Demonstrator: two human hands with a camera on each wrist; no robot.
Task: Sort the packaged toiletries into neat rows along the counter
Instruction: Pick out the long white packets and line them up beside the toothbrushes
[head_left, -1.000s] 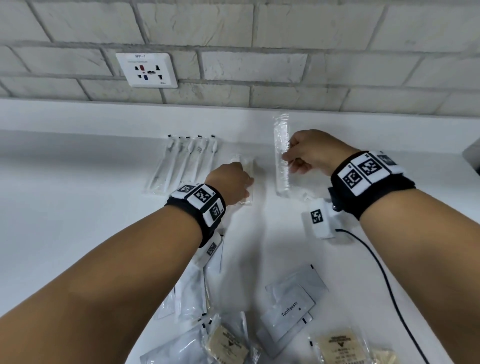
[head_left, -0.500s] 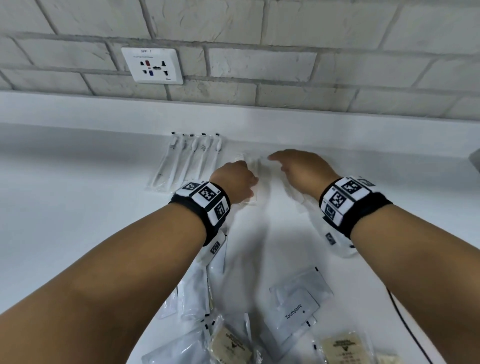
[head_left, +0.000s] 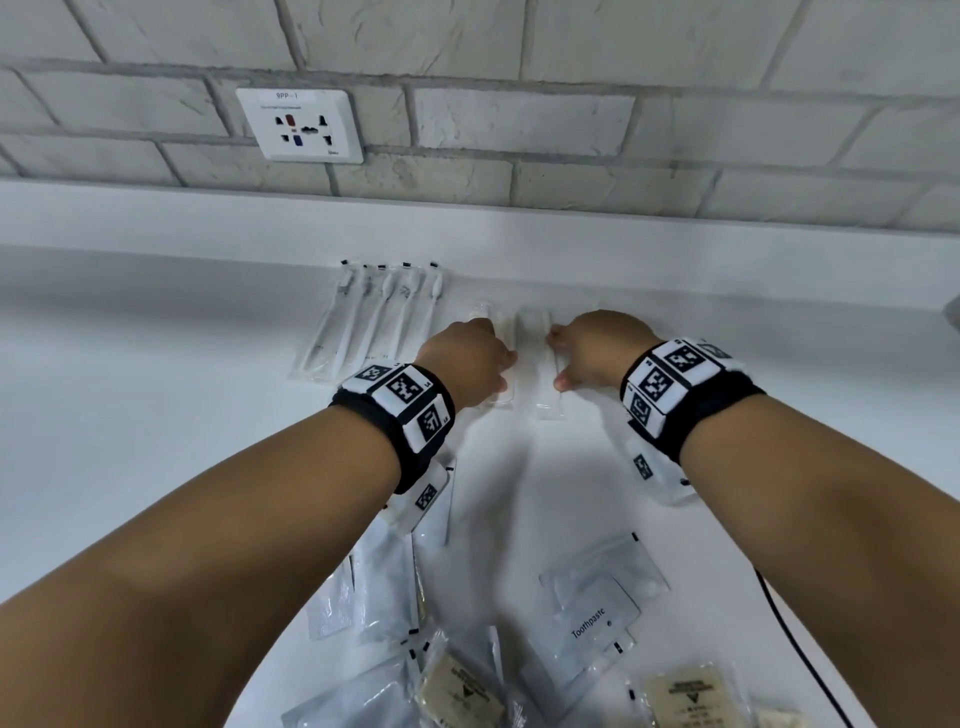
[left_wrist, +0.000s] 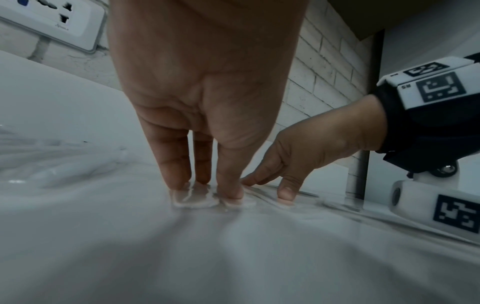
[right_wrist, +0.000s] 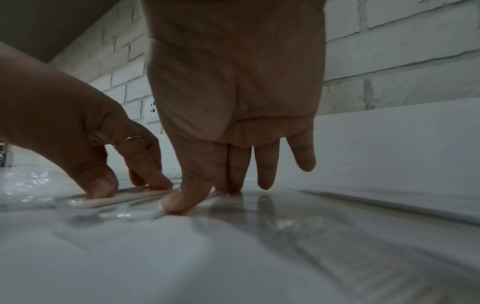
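Both hands are at the back of the white counter (head_left: 156, 415). My left hand (head_left: 470, 358) presses straight fingers (left_wrist: 176, 174) on a clear packet (head_left: 503, 402) holding a pale flat piece (right_wrist: 124, 200). My right hand (head_left: 592, 348) lies just right of it, thumb and fingertips (right_wrist: 182, 199) flat on a second long clear packet (head_left: 535, 332) that lies parallel to the first. Left of both, a row of several wrapped toothbrushes (head_left: 374, 317) stands against the backsplash. The packets' middles are hidden by my hands.
A loose pile of sachets lies near me: a grey "Toothpaste" sachet (head_left: 597, 618), tan packets (head_left: 462, 691) and clear wrappers (head_left: 384, 582). A black cable (head_left: 795, 639) runs along the right. A wall socket (head_left: 298, 124) sits above the ledge.
My right hand has brought the long clear packet down from upright and laid it flat beside the left hand's packet. The left hand has stayed pressing on its packet.
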